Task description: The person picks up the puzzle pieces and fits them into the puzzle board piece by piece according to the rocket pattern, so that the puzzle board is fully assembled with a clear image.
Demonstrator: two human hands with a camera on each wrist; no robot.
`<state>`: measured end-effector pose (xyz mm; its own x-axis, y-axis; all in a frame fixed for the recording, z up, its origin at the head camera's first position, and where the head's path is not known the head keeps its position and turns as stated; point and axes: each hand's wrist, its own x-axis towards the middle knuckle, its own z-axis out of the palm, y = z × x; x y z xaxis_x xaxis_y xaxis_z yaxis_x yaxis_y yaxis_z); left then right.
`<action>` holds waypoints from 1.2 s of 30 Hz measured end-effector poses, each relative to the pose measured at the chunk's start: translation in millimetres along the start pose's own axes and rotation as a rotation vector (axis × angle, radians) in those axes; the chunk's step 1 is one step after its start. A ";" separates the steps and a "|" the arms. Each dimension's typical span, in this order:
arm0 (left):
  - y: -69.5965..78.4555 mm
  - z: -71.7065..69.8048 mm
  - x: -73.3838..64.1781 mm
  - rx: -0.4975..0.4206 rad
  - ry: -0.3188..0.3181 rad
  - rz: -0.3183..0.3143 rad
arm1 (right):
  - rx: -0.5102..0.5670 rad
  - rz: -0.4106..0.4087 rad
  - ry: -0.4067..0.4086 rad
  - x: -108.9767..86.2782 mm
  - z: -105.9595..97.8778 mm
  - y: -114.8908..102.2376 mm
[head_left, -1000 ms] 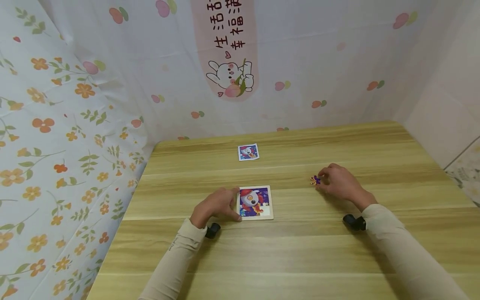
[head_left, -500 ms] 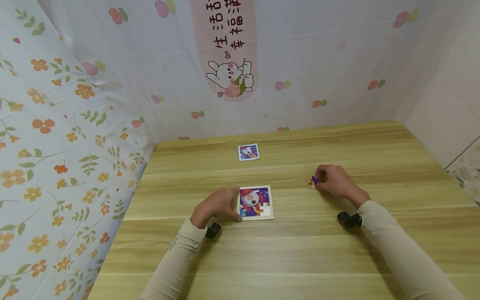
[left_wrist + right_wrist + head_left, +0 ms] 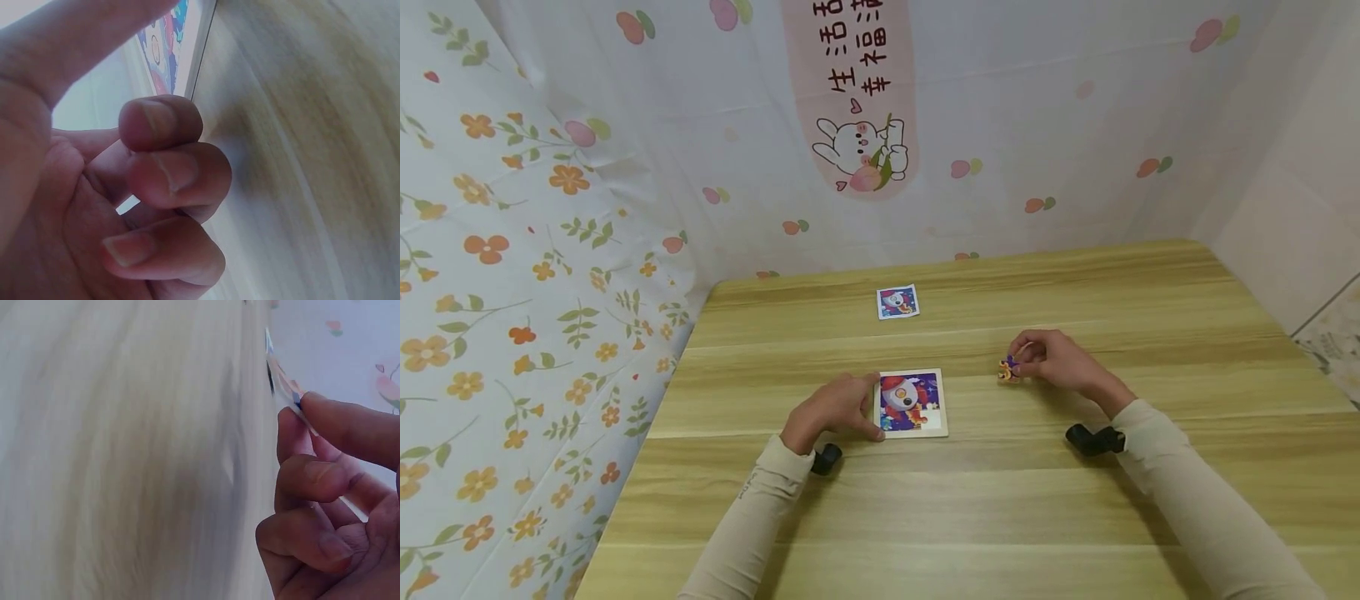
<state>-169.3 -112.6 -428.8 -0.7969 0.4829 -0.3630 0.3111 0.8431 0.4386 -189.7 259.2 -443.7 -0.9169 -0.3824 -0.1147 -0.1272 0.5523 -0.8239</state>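
Note:
A square jigsaw puzzle board (image 3: 912, 403) with a pale wooden rim lies flat on the table, its picture showing a white-faced character on purple. A pale gap (image 3: 931, 418) shows at its lower right. My left hand (image 3: 833, 410) holds the board's left edge, thumb at the near corner and forefinger at the far one; the left wrist view shows the other fingers (image 3: 181, 175) curled beside it. To the right of the board, my right hand (image 3: 1060, 360) pinches a purple and orange puzzle piece (image 3: 1006, 370) between thumb and forefinger. The right wrist view shows that piece edge-on.
Behind the board lies a small picture card (image 3: 898, 302) with a matching design. The wooden table (image 3: 970, 500) ends at a white patterned curtain (image 3: 1037, 125) at the back, and a flowered cloth (image 3: 535, 333) hangs along the left.
My right hand has moved left toward the board with the puzzle piece, whose orange face now turns more to the head view. The left hand and the board have stayed in place.

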 end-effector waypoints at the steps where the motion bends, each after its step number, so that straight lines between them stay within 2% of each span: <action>1: 0.3 -0.1 0.0 0.001 0.000 -0.003 | 0.005 -0.006 -0.004 0.8 1.9 -1.0; 9: 0.0 0.0 0.9 0.006 -0.004 0.007 | -0.037 -0.038 -0.026 7.7 18.2 -11.7; 26: 1.3 -0.3 2.1 0.010 -0.010 -0.022 | 0.021 -0.128 -0.138 27.0 52.7 -35.8; 36: -1.5 0.2 1.5 0.008 -0.003 -0.005 | 0.030 -0.165 -0.175 30.5 70.2 -47.6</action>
<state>-170.8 -113.1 -430.2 -0.7969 0.4791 -0.3678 0.3108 0.8474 0.4304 -185.0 169.3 -446.9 -0.8047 -0.5896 -0.0697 -0.2557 0.4502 -0.8555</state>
